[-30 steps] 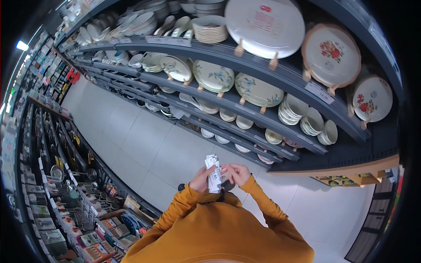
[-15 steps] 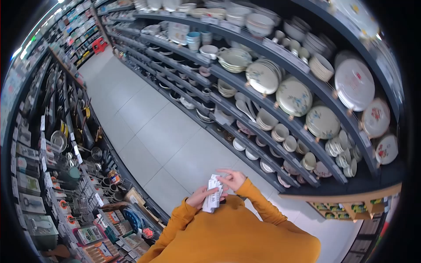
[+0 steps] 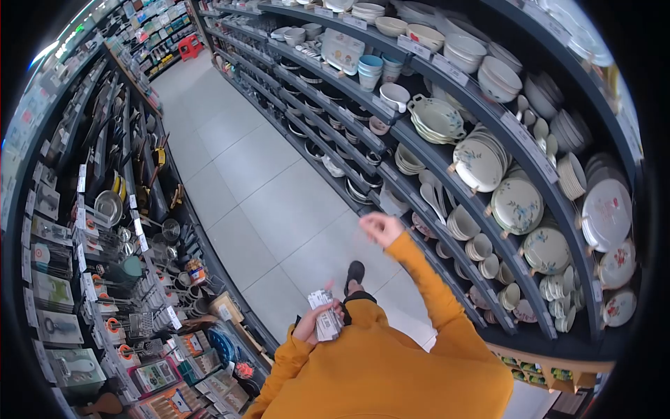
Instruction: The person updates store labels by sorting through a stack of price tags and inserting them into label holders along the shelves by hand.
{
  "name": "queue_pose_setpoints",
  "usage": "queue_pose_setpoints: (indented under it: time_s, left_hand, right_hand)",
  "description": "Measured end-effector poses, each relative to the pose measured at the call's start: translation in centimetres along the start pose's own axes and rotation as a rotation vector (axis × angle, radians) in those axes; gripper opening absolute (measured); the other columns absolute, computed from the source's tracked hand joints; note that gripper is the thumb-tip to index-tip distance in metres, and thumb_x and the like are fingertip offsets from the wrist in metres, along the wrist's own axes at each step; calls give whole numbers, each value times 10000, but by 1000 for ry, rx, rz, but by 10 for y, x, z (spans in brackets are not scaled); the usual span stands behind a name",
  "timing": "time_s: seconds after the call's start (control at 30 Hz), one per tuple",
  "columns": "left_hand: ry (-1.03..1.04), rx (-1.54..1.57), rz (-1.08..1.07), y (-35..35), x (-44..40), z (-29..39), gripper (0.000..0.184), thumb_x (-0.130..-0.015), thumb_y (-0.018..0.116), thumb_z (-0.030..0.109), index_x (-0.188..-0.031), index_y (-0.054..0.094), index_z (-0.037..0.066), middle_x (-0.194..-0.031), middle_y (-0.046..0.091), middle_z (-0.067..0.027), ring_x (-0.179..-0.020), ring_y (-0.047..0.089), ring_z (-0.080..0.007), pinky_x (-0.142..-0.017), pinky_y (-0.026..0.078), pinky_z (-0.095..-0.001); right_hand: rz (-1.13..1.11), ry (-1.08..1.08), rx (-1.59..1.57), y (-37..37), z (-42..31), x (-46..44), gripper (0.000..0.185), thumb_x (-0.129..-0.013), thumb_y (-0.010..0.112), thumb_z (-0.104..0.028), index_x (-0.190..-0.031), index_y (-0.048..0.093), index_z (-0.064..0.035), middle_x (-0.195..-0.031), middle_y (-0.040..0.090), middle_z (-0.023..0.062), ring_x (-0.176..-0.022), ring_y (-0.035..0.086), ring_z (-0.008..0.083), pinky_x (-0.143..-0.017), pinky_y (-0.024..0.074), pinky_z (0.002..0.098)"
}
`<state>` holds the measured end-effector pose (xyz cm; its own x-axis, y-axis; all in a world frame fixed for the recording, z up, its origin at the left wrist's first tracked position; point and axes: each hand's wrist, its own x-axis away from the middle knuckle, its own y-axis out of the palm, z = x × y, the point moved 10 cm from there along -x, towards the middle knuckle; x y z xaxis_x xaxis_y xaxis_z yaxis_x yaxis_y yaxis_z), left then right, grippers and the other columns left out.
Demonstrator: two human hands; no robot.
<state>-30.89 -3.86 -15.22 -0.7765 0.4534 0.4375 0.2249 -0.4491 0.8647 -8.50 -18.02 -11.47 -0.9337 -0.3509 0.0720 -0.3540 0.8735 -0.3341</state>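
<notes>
My left hand [image 3: 308, 326] is closed round a stack of white printed price labels [image 3: 326, 318], held low in front of my body. The top label faces up with dark print and a large price. Out to the right, above the aisle floor and near the shelf of dishes, is my right hand [image 3: 382, 229]. Its fingers are curled in and slightly blurred, so whether anything small is between them cannot be made out. It is apart from the labels and the shelf.
On my right, tiered shelves [image 3: 520, 140] carry bowls, a floral plate [image 3: 517, 206], cups and spoons. To the left, racks hold packaged kitchen tools and a metal strainer [image 3: 108, 207]. A tiled floor [image 3: 272, 202] runs between them toward a red stool [image 3: 190, 47]. My shoe [image 3: 355, 274] shows below.
My right hand has left the labels and moved up and right toward the dish shelf. The left hand keeps the stack. The view has shifted, and a shoe now shows.
</notes>
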Motion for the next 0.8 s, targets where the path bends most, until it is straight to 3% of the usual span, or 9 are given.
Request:
queue_pose_setpoints:
  time_s: [0.1, 0.2, 0.27, 0.37, 0.43, 0.5, 0.6, 0.77, 0.8]
  left_hand:
    - [185, -34, 27, 27, -38, 41, 684, -938, 525, 122, -1505, 174, 275, -960, 495, -66, -783, 476, -145, -720, 475, -287]
    - [198, 36, 8, 52, -82, 61, 651, -947, 510, 131, -1499, 191, 260, -941, 490, -68, -785, 474, -152, -730, 472, -291]
    - [202, 74, -18, 53, -114, 67, 393, -958, 493, 145, -1333, 374, 157, -919, 483, -78, -819, 481, -186, -793, 459, -331]
    - [159, 52, -11, 62, -157, 69, 282, -970, 505, 171, -1233, 420, 119, -884, 496, -63, -800, 518, -178, -747, 470, -308]
    - [59, -73, 4, 74, -173, 66, 344, -973, 509, 197, -1290, 395, 127, -888, 501, -66, -777, 525, -173, -733, 475, -305]
    - [-9, -253, -2, 87, -187, 64, 492, -982, 506, 245, -1421, 303, 155, -897, 510, -66, -722, 520, -151, -706, 477, -292]
    - [-78, -238, -2, 93, -207, 70, 545, -989, 500, 262, -1469, 259, 174, -864, 506, -63, -689, 494, -133, -680, 459, -282]
    - [117, -182, 130, 88, -260, 120, 482, -986, 505, 320, -1403, 364, 122, -773, 461, -15, -599, 395, -85, -577, 384, -234]
    - [192, -217, 199, 85, -270, 135, 486, -988, 497, 342, -1396, 369, 111, -761, 456, -11, -585, 382, -80, -568, 380, -223]
  right_hand:
    - [221, -38, 24, -76, 2, -84, 265, -879, 668, -280, -1029, 661, -62, -619, 636, 39, -567, 597, 101, -561, 452, 258]
    - [466, -62, 208, -156, 13, -164, 339, -849, 675, -335, -1078, 639, -88, -621, 663, 55, -592, 635, 186, -603, 481, 331]
    - [596, -37, 240, -197, 20, -203, 342, -846, 663, -310, -1109, 626, -95, -644, 673, 53, -672, 662, 244, -650, 490, 364]
    - [617, 29, 397, -229, 40, -255, 329, -858, 641, -310, -1111, 627, -100, -653, 674, 46, -678, 662, 246, -649, 488, 378]
    - [585, 77, 468, -235, 52, -276, 322, -874, 620, -311, -1110, 629, -93, -643, 668, 44, -638, 653, 227, -623, 482, 374]
    - [555, 94, 532, -238, 57, -290, 260, -873, 623, -309, -1060, 647, -130, -674, 672, 50, -697, 655, 277, -642, 486, 409]
    - [574, 71, 569, -241, 48, -293, 174, -879, 616, -303, -922, 642, -136, -682, 663, 59, -720, 644, 328, -640, 480, 451]
    - [628, -59, 441, -257, 11, -263, 149, -903, 581, -283, -894, 620, -139, -671, 646, 72, -645, 623, 333, -561, 447, 428]
    - [597, -109, 317, -253, 7, -255, 158, -916, 582, -262, -897, 609, -107, -627, 633, 54, -562, 615, 233, -523, 431, 370]
